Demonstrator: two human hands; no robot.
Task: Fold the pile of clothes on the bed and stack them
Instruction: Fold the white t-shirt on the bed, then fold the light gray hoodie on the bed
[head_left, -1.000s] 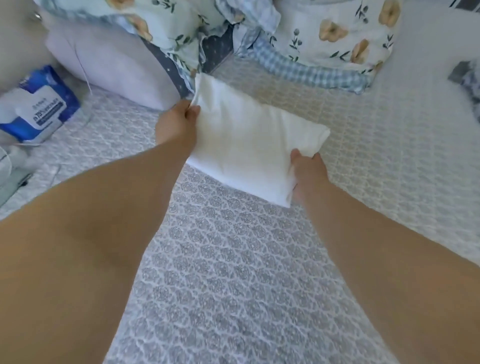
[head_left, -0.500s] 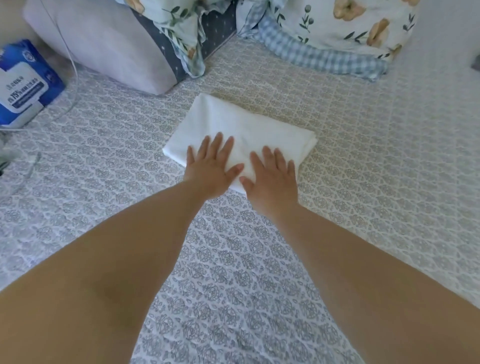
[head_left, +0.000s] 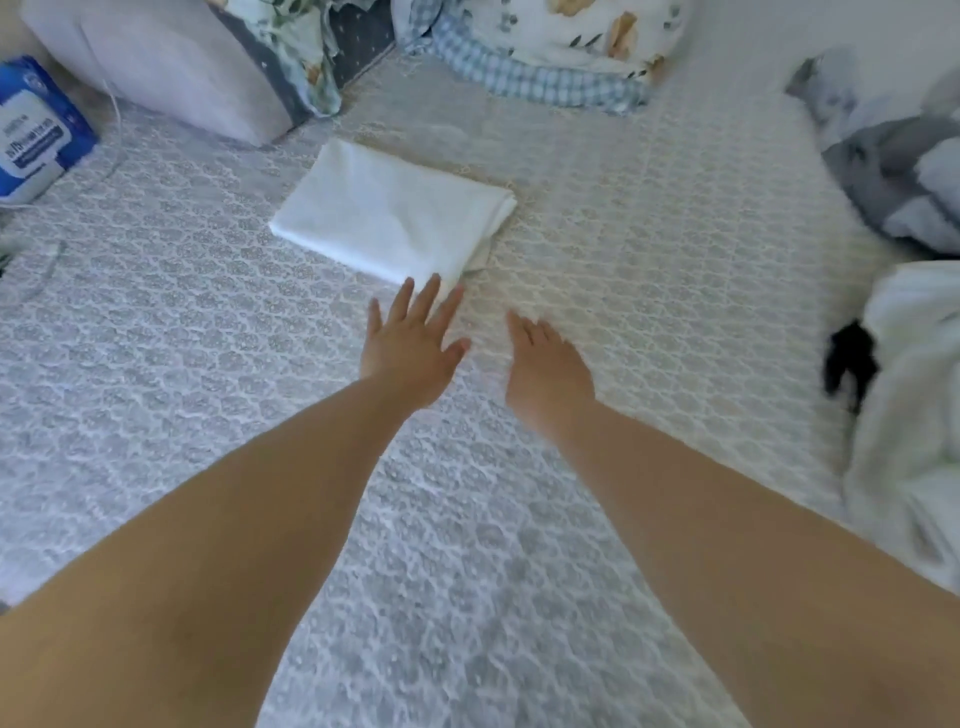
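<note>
Both forearms reach forward over the bed (head_left: 649, 218), palms down. The left hand (head_left: 410, 348) is flat with its fingers (head_left: 427, 296) straight and spread wide, the tips just at the near edge of the folded white cloth (head_left: 392, 213); whether they touch it cannot be told. The right hand (head_left: 548, 366) hovers beside it over bare patterned sheet, fingers loosely extended and slightly drooped, holding nothing, apart from the cloth.

The folded white cloth lies flat on the sheet as a neat rectangle turned at an angle, its right end showing stacked layers and a small corner poking out below. Beyond its far left corner sits a grey pillow (head_left: 171, 62), near but apart. A floral and gingham bedding heap (head_left: 545, 57) lines the far edge. A blue wipes packet (head_left: 36, 130) rests at the far left.

At the right edge lies the unfolded pile: grey clothes (head_left: 898, 171) farther off, a white garment (head_left: 919, 415) nearer with something black (head_left: 852, 364) beside it. Open sheet stretches between the folded cloth and this pile, and across the whole near part of the bed under the arms.
</note>
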